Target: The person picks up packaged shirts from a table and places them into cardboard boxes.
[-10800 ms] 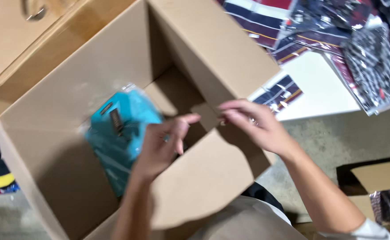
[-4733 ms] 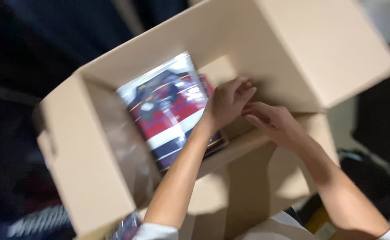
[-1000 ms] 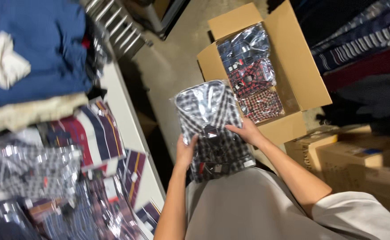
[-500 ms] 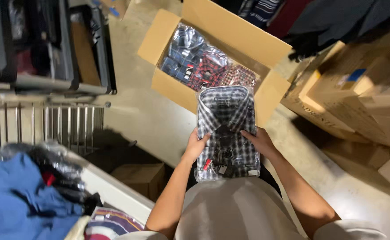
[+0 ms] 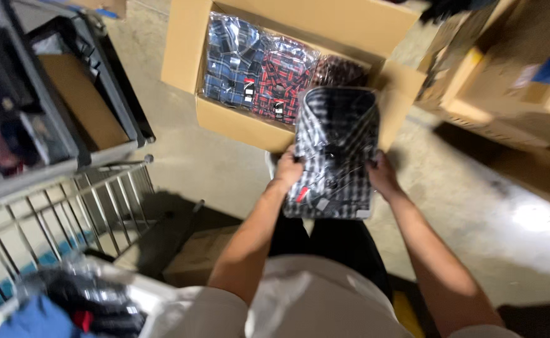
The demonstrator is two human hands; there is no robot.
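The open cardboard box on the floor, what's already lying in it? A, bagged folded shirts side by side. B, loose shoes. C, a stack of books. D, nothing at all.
A: the box holds a blue plaid shirt, a red plaid shirt and a brownish shirt in clear bags, side by side, while both hands hold a black-and-white checked shirt over its near edge.

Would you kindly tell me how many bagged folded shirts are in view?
4: a blue plaid shirt, a red plaid shirt and a brown one in the open cardboard box; a black-and-white checked shirt between both hands. More may lie underneath.
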